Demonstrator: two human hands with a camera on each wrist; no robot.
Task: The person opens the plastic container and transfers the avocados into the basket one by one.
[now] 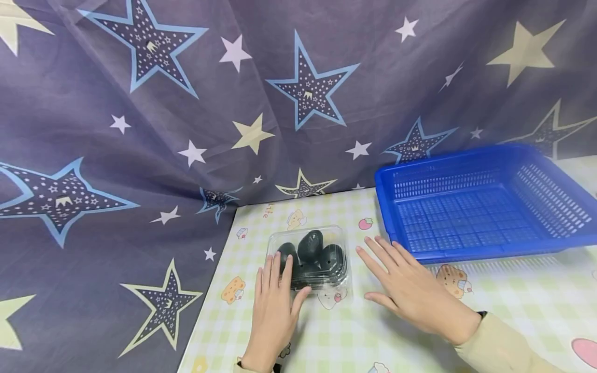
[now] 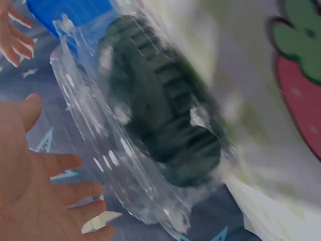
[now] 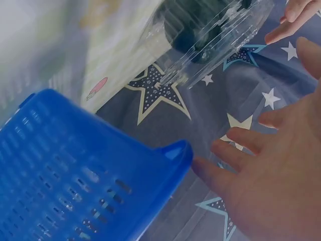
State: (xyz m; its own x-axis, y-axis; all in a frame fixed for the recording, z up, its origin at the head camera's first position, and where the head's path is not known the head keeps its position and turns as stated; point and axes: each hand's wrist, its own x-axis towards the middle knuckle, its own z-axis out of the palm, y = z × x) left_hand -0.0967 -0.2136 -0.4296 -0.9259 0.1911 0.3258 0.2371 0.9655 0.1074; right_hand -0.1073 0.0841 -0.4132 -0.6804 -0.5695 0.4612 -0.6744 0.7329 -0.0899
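Note:
A clear plastic clamshell box point(image 1: 275, 239) stands on the table with several dark green, avocado-like fruits point(image 1: 310, 246) inside. Its lid looks closed in the head view. My left hand point(image 1: 274, 305) is at the box's near left side, fingers stretched out; in the left wrist view the same hand point(image 2: 45, 186) appears beside the box with a gap between them. My right hand point(image 1: 415, 290) hovers with spread, straight fingers between the box and a blue basket point(image 1: 448, 254). Nothing is held in the right hand point(image 3: 281, 170), which the right wrist view shows near the basket's corner.
The blue perforated basket stands at the right of the table, its inner floor bare. A checked cloth with cartoon prints point(image 1: 233, 331) covers the table. Behind and to the left hangs a dark curtain with stars point(image 1: 163, 114), meeting the table's edge.

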